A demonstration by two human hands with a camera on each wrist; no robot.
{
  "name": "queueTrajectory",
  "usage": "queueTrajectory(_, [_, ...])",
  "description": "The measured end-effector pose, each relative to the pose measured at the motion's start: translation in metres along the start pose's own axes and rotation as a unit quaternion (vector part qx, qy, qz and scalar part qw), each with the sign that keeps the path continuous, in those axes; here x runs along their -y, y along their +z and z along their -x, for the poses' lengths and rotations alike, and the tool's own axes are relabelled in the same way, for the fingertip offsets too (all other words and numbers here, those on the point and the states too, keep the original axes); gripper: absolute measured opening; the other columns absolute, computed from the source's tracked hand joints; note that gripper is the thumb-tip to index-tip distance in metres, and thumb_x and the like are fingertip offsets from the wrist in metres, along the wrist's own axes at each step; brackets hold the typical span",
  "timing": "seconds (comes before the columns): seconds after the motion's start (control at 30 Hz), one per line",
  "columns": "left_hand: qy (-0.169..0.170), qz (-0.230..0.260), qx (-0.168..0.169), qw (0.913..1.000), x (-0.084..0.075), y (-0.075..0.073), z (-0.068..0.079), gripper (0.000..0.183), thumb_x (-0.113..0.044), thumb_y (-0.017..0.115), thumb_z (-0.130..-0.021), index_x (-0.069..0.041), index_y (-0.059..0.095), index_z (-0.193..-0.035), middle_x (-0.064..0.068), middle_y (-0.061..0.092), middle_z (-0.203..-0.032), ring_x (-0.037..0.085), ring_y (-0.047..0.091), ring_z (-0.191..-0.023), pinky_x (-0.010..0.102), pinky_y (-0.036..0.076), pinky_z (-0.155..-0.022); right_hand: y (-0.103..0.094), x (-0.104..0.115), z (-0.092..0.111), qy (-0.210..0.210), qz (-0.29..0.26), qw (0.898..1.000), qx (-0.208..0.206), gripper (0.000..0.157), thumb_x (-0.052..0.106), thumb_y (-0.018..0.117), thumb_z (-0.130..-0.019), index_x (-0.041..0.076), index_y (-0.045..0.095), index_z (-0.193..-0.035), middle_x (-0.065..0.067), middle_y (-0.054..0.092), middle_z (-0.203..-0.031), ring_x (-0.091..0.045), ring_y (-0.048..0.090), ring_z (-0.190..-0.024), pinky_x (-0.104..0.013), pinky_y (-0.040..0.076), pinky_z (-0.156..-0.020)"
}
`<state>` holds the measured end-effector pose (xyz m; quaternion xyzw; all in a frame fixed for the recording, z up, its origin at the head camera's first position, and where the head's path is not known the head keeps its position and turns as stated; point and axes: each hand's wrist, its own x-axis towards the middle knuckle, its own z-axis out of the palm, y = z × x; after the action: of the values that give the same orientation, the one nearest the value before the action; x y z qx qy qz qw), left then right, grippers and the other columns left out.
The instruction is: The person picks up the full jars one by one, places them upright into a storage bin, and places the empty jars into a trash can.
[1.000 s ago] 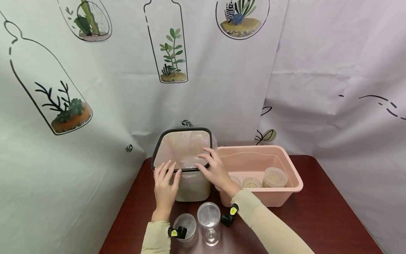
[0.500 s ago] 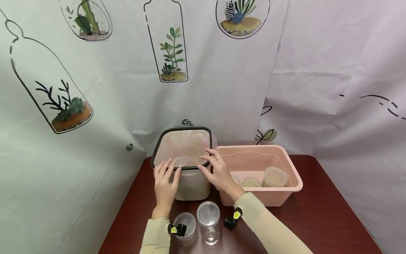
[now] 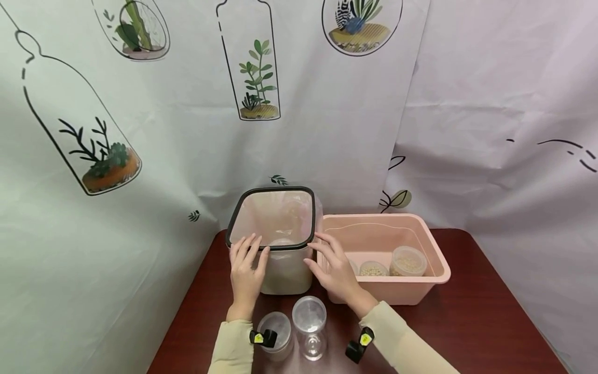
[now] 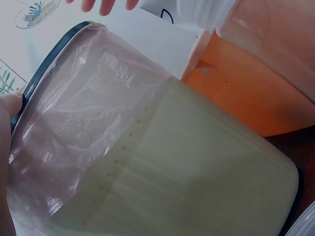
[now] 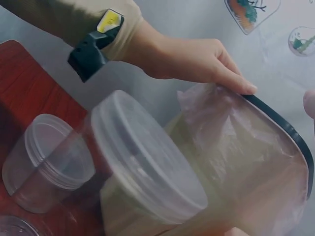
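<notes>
A cream bin [image 3: 285, 272] with a black rim [image 3: 235, 219] and a thin plastic bag liner [image 4: 93, 113] stands at the back of the dark red table. My left hand [image 3: 246, 262] rests flat on its front left, fingertips up at the rim; the right wrist view shows the left hand [image 5: 197, 59] lying on the bag's edge. To the bin's right, my right hand [image 3: 330, 262] hovers with spread, relaxed fingers between the bin and the pink tub [image 3: 434, 259], holding nothing.
Two clear plastic jars [image 3: 308, 324] [image 3: 276, 335] stand in front of the bin, between my forearms. The pink tub holds several small lidded jars of beans [image 3: 408, 261]. A printed curtain hangs close behind the table [image 3: 490, 311].
My right hand has come off the bin's rim and drawn back down and to the right. The left hand has stayed on the bin's front.
</notes>
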<state>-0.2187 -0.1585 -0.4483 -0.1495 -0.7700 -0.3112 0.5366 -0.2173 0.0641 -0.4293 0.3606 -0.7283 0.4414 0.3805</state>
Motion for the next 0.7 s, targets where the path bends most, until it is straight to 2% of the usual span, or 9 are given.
queueTrajectory(0.23, [-0.001, 0.005, -0.003, 1.0000, 0.001, 0.001, 0.001, 0.031, -0.022, 0.068, -0.085, 0.000, 0.069, -0.106, 0.016, 0.063, -0.113, 0.040, 0.049, -0.110, 0.063, 0.023, -0.098, -0.004, 0.004, 0.012, -0.016, -0.009, 1.000, -0.002, 0.035, 0.031, 0.060, -0.091, 0.001, 0.063, -0.106, -0.021, 0.052, -0.121, -0.032, 0.051, -0.112, -0.030, 0.039, -0.095])
queueTrajectory(0.43, [0.001, 0.007, -0.008, 0.9999, 0.002, 0.002, 0.002, 0.031, -0.022, 0.068, -0.085, 0.000, 0.069, -0.107, 0.016, 0.063, -0.114, 0.041, 0.050, -0.110, 0.063, 0.022, -0.099, -0.006, 0.008, 0.026, -0.018, 0.002, 1.000, 0.005, 0.034, 0.033, 0.059, -0.091, 0.005, 0.063, -0.110, -0.020, 0.053, -0.121, -0.031, 0.051, -0.111, -0.040, 0.040, -0.090])
queueTrajectory(0.6, [0.002, 0.010, -0.008, 0.9999, 0.003, 0.003, 0.001, 0.031, -0.024, 0.066, -0.086, -0.001, 0.069, -0.107, 0.016, 0.063, -0.114, 0.040, 0.049, -0.111, 0.063, 0.022, -0.099, -0.008, 0.012, 0.039, -0.018, 0.000, 1.000, 0.014, 0.034, 0.032, 0.059, -0.091, 0.004, 0.063, -0.110, -0.020, 0.052, -0.122, -0.032, 0.050, -0.113, -0.029, 0.039, -0.095])
queueTrajectory(0.7, [0.002, 0.013, -0.009, 0.9999, 0.003, 0.003, 0.002, 0.030, -0.021, 0.067, -0.085, -0.001, 0.069, -0.107, 0.015, 0.063, -0.114, 0.040, 0.049, -0.111, 0.062, 0.021, -0.100, -0.007, 0.014, 0.047, -0.025, 0.000, 1.000, 0.016, 0.034, 0.032, 0.059, -0.091, 0.003, 0.062, -0.110, -0.022, 0.053, -0.120, -0.033, 0.050, -0.112, -0.026, 0.037, -0.097])
